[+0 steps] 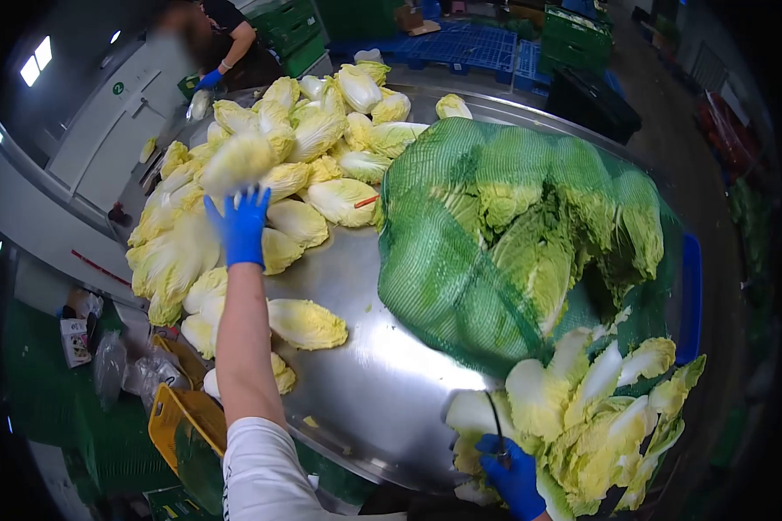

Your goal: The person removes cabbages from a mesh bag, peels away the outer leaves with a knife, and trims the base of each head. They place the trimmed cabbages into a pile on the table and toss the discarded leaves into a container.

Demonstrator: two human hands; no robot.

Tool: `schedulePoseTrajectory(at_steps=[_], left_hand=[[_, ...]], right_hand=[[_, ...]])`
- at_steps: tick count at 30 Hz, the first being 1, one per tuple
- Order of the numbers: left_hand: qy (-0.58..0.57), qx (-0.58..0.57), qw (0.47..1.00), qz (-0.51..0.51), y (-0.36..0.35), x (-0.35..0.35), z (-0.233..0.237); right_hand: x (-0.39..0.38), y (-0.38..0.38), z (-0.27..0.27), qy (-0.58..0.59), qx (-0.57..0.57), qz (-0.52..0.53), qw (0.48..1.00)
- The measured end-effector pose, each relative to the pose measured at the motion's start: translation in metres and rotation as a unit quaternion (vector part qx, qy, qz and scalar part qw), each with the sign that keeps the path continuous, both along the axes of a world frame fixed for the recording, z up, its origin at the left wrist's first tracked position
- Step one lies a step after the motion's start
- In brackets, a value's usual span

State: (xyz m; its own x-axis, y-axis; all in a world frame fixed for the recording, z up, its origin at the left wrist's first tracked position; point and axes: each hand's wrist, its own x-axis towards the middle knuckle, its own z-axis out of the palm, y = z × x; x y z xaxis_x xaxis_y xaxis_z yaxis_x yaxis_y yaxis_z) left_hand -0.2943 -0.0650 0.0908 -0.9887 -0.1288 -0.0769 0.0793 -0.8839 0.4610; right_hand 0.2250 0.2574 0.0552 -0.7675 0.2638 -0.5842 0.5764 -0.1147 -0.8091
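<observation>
My left hand [241, 227], in a blue glove, stretches over the pile with its fingers spread and open. Just beyond its fingertips is a motion-blurred trimmed napa cabbage [237, 162], apart from the palm. Several pale yellow trimmed cabbages [343, 201] are heaped around it on the metal table [356, 278]. Low on the right, my blue-gloved right hand [514, 479] is closed on a knife [497, 412] with a thin dark blade pointing up; its handle is mostly hidden. Beside that hand lie loose cut outer leaves [595, 408].
A green mesh sack [460, 252] of untrimmed cabbages [539, 252] lies on the table's right. At the back left, another person with a blue glove [208, 80] works. A yellow crate [182, 425] stands below the left edge; blue pallets [460, 45] and green crates [573, 39] are behind.
</observation>
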Motion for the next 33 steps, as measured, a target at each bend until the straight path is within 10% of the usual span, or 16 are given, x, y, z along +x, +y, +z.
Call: schedulePoseTrajectory(at_steps=[6, 8, 10, 14, 20, 25, 31, 33], left_hand=[[0.212, -0.275, 0.93, -0.121, 0.03, -0.006, -0.004], [0.229, -0.41, 0.875, -0.116, 0.063, 0.063, -0.01], [0.306, -0.28, 0.872, -0.261, 0.061, 0.133, -0.047], [0.304, -0.536, 0.701, -0.36, 0.146, 0.295, -0.061], [0.447, -0.693, 0.382, -0.417, 0.192, 0.438, -0.094], [0.388, -0.742, 0.329, -0.437, 0.225, 0.484, -0.108], [0.419, -0.762, 0.291, -0.398, 0.267, 0.548, -0.128], [0.388, -0.812, 0.228, -0.37, 0.285, 0.562, -0.143]], right_hand=[[-0.01, 0.001, -0.01, 0.042, 0.163, 0.136, 0.976], [-0.006, -0.001, -0.006, 0.054, 0.179, 0.116, 0.975], [0.001, 0.004, -0.001, 0.093, 0.177, 0.091, 0.976], [0.034, 0.032, 0.01, 0.052, 0.255, 0.073, 0.963], [0.148, 0.125, 0.018, -0.099, 0.388, -0.284, 0.872], [0.225, 0.218, -0.051, 0.073, 0.442, -0.434, 0.782], [0.204, 0.291, -0.103, 0.012, 0.218, -0.254, 0.942], [0.202, 0.289, -0.107, 0.004, 0.321, -0.248, 0.914]])
